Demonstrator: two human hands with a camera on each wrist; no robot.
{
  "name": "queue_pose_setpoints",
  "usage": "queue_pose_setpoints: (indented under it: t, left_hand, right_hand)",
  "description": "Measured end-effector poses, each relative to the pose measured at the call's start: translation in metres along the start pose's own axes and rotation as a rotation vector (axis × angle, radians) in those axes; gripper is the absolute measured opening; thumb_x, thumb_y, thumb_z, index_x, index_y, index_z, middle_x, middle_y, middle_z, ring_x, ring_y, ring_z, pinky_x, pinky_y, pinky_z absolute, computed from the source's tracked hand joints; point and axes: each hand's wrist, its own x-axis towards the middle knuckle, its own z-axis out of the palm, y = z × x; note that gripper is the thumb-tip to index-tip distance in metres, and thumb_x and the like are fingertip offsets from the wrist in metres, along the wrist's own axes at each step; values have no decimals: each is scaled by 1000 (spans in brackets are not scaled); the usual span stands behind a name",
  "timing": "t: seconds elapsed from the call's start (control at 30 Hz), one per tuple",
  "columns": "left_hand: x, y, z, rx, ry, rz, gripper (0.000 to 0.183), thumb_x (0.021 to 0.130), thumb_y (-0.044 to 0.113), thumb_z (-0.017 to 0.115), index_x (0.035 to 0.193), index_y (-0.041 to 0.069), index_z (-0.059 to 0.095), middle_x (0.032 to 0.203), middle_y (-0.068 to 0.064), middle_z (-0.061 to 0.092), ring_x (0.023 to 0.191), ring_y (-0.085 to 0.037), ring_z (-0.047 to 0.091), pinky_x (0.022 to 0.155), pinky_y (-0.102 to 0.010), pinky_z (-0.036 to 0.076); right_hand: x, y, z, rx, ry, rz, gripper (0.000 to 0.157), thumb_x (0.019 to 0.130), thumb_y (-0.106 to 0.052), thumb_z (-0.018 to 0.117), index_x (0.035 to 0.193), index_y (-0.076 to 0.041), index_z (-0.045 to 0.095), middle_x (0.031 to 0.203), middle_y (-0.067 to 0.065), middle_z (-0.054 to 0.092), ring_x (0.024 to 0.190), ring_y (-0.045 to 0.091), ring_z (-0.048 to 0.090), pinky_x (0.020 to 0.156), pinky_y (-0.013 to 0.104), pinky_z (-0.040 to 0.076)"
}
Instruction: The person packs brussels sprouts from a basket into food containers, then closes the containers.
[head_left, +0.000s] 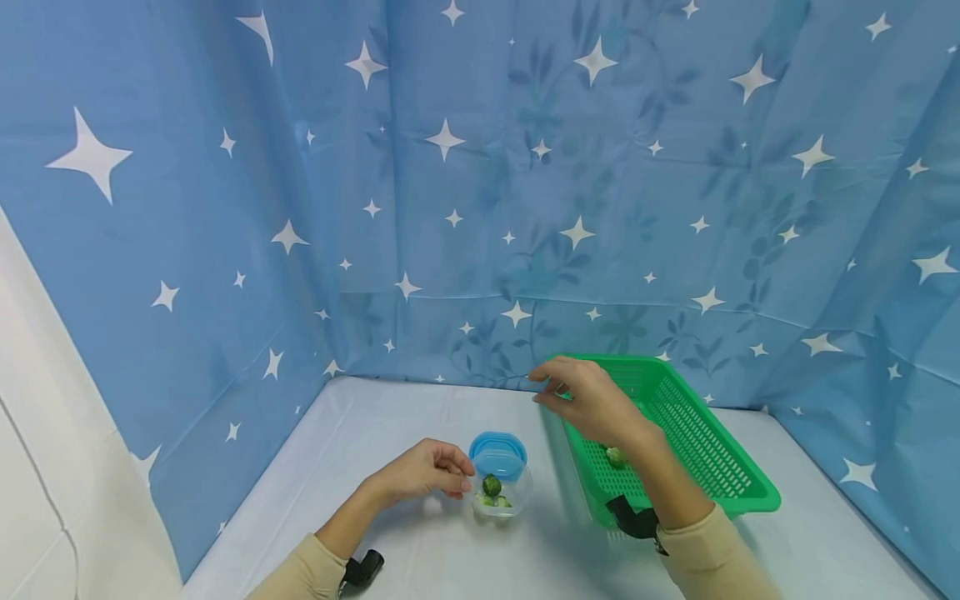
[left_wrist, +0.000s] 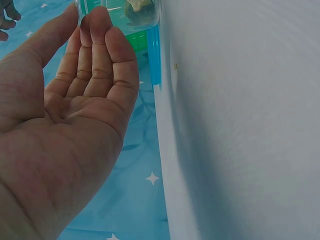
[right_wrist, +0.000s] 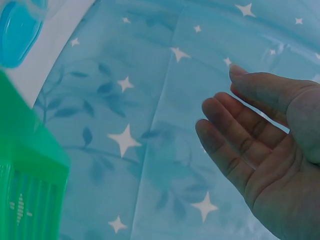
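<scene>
A small clear container [head_left: 517, 498] stands on the table with a dark green Brussels sprout [head_left: 491, 485] and paler cut pieces [head_left: 495, 501] inside. At its left side is my left hand [head_left: 427, 471], fingers loosely bent, fingertips by the container wall; the left wrist view shows the palm with nothing in it. My right hand [head_left: 588, 400] is raised over the left far edge of a green basket [head_left: 742, 483]. Its fingers are relaxed and hold nothing in the right wrist view. A pale green sprout [head_left: 616, 456] lies in the basket, partly behind the right forearm.
Just behind the clear container sits a blue lid [head_left: 498, 442]. The white table [head_left: 390, 408] ends at a blue curtain [head_left: 480, 208] with white stars, which hangs behind and along the left. Black wrist-camera mounts [head_left: 633, 518] show at both wrists.
</scene>
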Motion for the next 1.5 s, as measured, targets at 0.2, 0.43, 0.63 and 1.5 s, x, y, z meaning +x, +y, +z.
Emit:
queue_pose_setpoints:
  t: [0.2, 0.43, 0.63, 1.5]
  left_hand:
    - [-1, 0, 0, -3, 0, -3, 34, 95, 12, 77, 116, -12, 67, 92, -4, 74, 81, -18, 73, 82, -43, 64]
    - [0, -1, -1, -7, -6, -5, 34, 95, 13, 77, 117, -11, 68, 93, -3, 74, 81, -18, 73, 82, -43, 63]
    - [-2, 0, -1, 1, 0, -10, 33, 96, 12, 76, 118, -11, 68, 93, -4, 74, 81, -18, 73, 82, -42, 64]
    - [-2, 0, -1, -8, -11, 1, 32, 97, 11, 75, 118, -11, 67, 92, -4, 73, 81, -18, 73, 83, -43, 64]
  right_hand:
    - [-2, 18, -9, 11, 3, 44, 27, 94, -5, 76, 121, -9, 74, 118, 6, 74, 95, 20, 73, 82, 34, 62]
    - [-5, 46, -16, 18, 15, 116, 27, 96, -7, 75, 122, -7, 72, 121, 12, 74, 99, 26, 74, 84, 41, 63]
    - [-8, 70, -22, 21, 6, 157, 27, 97, -7, 73, 124, -3, 71, 122, 18, 73, 101, 32, 73, 84, 43, 63]
    - [-17, 154, -11, 31, -48, 340, 25, 100, -10, 70, 122, 3, 70, 118, 24, 70, 106, 42, 69, 84, 51, 60]
